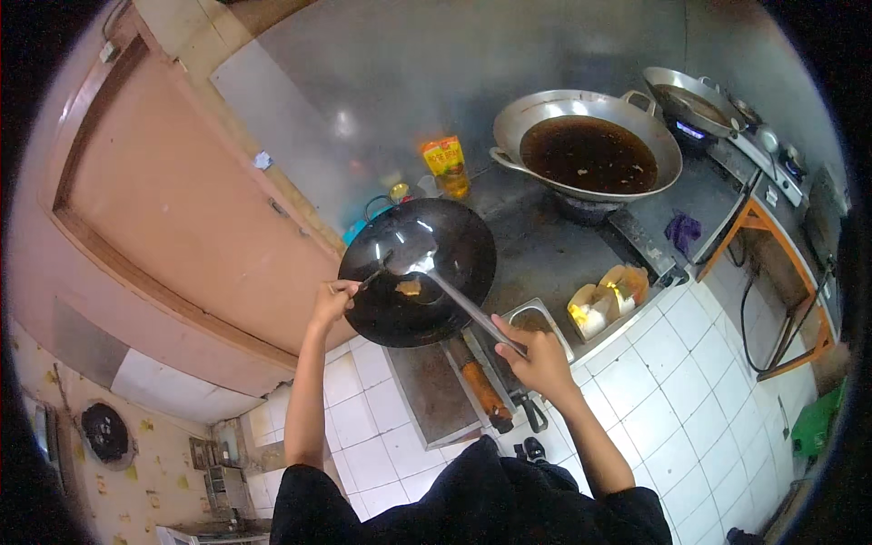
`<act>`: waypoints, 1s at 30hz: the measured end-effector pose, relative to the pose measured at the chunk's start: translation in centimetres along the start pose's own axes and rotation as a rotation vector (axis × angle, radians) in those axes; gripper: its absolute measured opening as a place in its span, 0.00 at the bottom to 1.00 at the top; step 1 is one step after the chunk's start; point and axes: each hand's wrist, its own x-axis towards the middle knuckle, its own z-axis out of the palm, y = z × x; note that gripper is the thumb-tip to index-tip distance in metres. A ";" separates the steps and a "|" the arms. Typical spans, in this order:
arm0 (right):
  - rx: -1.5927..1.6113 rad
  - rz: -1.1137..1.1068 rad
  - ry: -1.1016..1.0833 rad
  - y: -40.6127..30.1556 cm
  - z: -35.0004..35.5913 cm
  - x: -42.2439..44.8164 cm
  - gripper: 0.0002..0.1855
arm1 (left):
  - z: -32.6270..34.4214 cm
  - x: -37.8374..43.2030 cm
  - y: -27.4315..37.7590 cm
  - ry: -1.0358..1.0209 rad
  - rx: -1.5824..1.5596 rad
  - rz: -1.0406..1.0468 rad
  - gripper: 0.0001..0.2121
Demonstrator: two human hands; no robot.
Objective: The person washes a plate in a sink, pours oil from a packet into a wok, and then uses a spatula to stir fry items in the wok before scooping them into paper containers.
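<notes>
A dark wok (456, 235) stands before me at the left of the counter. My left hand (334, 300) is at its left rim, closed around the end of a thin dark utensil or handle that I cannot make out exactly. My right hand (538, 361) grips the long handle of a metal spatula or ladle (470, 305), whose head rests in or just over the wok's middle. A small golden-brown piece of food (409, 287) lies in the wok, below the metal head.
A large metal wok of dark liquid (507, 126) stands at the back, with another pan (657, 78) beyond it. Near the front edge are a metal container (565, 340) and open cartons (587, 320). A yellow pouch (446, 163) and purple cloth (682, 231) lie farther back.
</notes>
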 end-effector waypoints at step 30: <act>-0.734 -0.399 0.085 1.6 -2.2 2.7 0.31 | -0.3 -0.4 3.1 0.140 0.880 0.362 0.07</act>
